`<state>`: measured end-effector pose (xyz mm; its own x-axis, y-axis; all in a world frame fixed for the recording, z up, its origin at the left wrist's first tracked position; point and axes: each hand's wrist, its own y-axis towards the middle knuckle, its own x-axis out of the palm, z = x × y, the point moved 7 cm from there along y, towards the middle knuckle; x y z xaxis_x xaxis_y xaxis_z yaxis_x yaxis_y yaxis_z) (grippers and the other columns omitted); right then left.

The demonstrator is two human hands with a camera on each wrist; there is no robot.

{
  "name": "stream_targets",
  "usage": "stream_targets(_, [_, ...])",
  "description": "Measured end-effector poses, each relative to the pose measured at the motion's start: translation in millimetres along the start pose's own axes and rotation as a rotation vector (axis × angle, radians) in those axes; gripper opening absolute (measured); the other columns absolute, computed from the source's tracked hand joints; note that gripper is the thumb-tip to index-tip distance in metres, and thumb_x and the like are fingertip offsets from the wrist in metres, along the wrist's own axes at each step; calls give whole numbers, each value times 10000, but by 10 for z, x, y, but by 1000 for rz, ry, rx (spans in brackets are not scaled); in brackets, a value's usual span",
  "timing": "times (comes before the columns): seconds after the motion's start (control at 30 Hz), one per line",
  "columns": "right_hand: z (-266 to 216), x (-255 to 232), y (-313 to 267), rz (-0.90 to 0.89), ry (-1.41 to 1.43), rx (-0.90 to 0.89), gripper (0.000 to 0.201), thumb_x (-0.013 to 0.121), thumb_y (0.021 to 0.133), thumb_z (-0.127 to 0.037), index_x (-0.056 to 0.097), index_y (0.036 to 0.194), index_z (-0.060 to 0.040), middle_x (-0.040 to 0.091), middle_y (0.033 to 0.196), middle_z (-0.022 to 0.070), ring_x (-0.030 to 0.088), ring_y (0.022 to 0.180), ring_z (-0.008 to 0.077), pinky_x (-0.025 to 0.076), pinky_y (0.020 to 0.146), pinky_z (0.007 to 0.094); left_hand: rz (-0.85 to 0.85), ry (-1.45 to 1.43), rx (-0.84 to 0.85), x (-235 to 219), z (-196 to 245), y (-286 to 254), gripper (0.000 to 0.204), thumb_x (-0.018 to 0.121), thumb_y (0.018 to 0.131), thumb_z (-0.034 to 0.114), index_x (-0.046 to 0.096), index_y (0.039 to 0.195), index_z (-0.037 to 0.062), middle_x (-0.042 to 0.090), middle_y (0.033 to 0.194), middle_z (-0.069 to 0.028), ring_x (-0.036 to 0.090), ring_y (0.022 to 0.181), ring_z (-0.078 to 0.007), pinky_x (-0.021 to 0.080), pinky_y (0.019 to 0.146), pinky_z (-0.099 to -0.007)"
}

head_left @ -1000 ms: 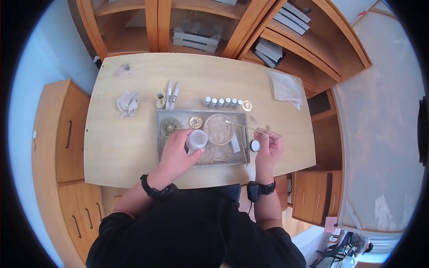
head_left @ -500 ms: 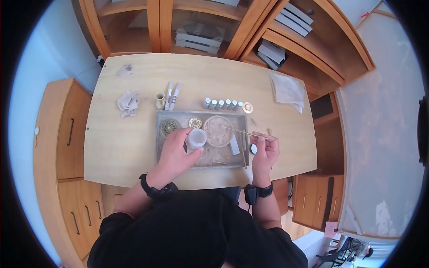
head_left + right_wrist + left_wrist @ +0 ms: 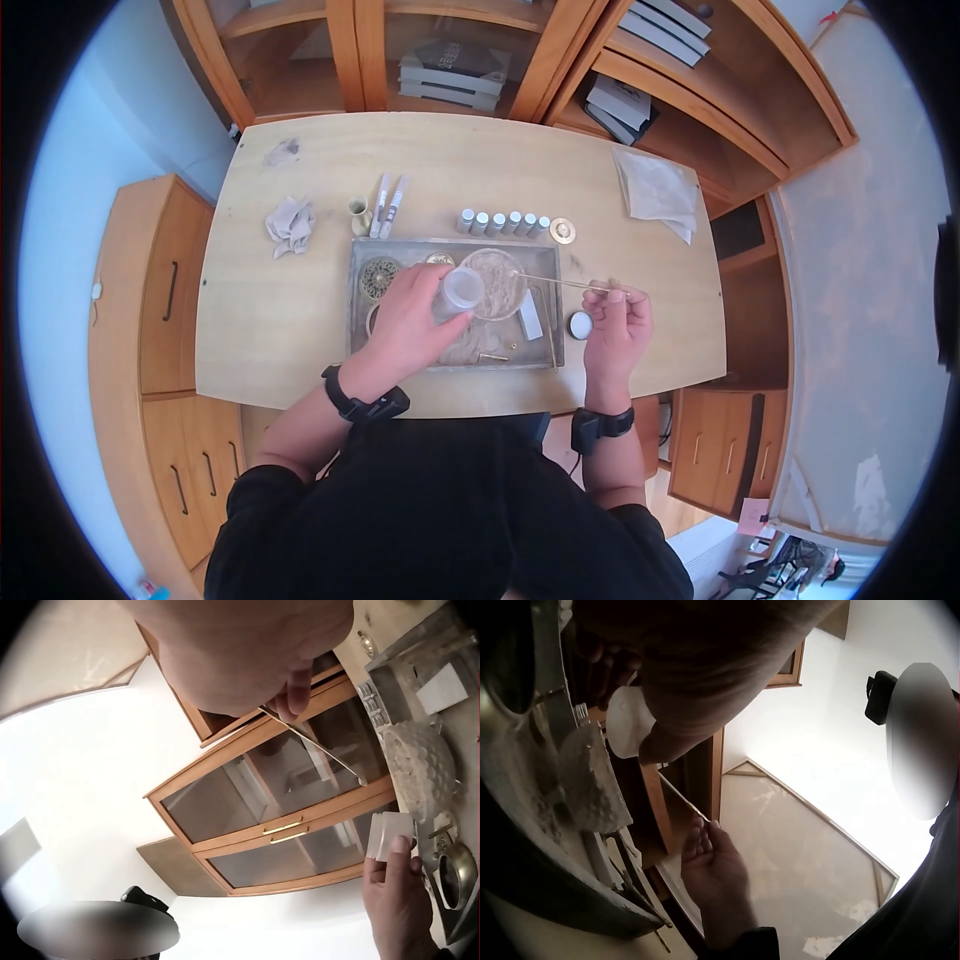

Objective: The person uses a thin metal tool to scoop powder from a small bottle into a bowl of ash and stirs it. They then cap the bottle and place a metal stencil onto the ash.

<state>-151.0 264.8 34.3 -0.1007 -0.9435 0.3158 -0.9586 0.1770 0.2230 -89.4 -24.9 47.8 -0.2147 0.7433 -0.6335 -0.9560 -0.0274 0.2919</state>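
My left hand (image 3: 408, 312) grips a small translucent plastic jar (image 3: 463, 288), its round mouth facing up at a tilt, above the tray's middle. My right hand (image 3: 618, 325) pinches the end of a thin brass-coloured spoon (image 3: 560, 283) between thumb and fingers. The spoon's small pale tip reaches left over the bowl (image 3: 512, 312), which holds greyish powder. In the right wrist view the spoon (image 3: 319, 746) slants toward the jar (image 3: 390, 831), its tip apart from it. A dimpled outer wall shows on the bowl (image 3: 431, 769) there. The jar's contents are hidden.
The grey tray (image 3: 400, 362) also bears an openwork metal lid (image 3: 379, 278) and a white block (image 3: 530, 315). A round white-topped lid (image 3: 580, 325) lies right of it. Behind stand several small vials (image 3: 498, 222), a brass vase (image 3: 359, 214) and crumpled tissue (image 3: 290, 226).
My left hand has brought the jar right and farther from me, closer to the bowl, tilting it more. My right hand has drawn the spoon slightly right after dipping its tip farther over the bowl.
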Motion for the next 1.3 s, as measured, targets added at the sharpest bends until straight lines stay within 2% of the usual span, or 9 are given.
stream_targets(0.13, [-220,136,33,-64,40,-23,58,574,1072,-57,571,1094,-3,748,1040,180,730,860,181,595,798,306,-14,-22,56,72,87,57,548,824,817,208,592,1274,13,637,1235,-206,587,1175,-418,481,1017,-508])
stream_targets(0.33, [-324,338,-41,-222,-159,-54,50,576,1061,-15,573,1105,7,748,1084,189,743,924,195,601,843,310,-43,0,77,115,160,106,553,827,803,199,594,1261,-6,648,1216,-210,596,1160,-416,480,1023,-509])
stream_targets(0.43, [-390,470,-124,-363,-225,-112,69,580,1054,1,571,1121,12,747,1110,198,746,953,198,600,869,317,-29,-4,95,136,144,101,575,846,792,198,594,1281,29,639,1236,-197,595,1172,-411,490,1018,-491])
stream_targets(0.53, [-388,498,-156,-383,-190,-129,98,587,1048,8,569,1144,15,745,1124,199,744,970,197,598,887,321,-16,-6,108,120,162,108,571,842,794,195,594,1282,30,639,1237,-199,595,1168,-412,490,1018,-492])
stream_targets(0.73, [-317,249,-74,-202,-105,-170,105,580,1061,-22,571,1157,19,744,1125,185,739,979,193,596,898,320,-31,-53,-1,139,51,89,553,810,814,184,576,1288,20,641,1233,-200,590,1170,-404,485,1018,-505])
stream_targets(0.83, [-270,161,-32,-112,-216,-131,102,586,1063,-40,583,1144,22,745,1117,169,736,958,176,590,906,311,21,-38,-57,93,-14,71,544,824,806,170,605,1283,26,659,1209,-181,613,1139,-363,497,1006,-453])
stream_targets(1.03, [-55,104,-48,-169,-238,2,87,579,1067,-41,588,1127,22,750,1067,155,742,918,175,603,866,304,40,-55,-55,76,-54,52,555,840,810,176,607,1292,29,662,1179,-166,621,1108,-332,507,987,-431])
stream_targets(1.13, [-21,135,-81,-189,-224,27,92,602,1060,-51,601,1129,10,756,1072,131,728,921,144,575,848,261,36,-43,-51,78,-55,41,562,844,813,184,605,1297,28,660,1178,-168,623,1100,-333,508,984,-431])
stream_targets(1.3, [14,146,-72,-126,-204,55,82,608,1058,-57,606,1103,12,757,1027,135,733,879,156,592,819,277,36,-47,-50,56,-62,33,567,844,810,183,603,1298,25,656,1172,-168,622,1099,-335,508,983,-434])
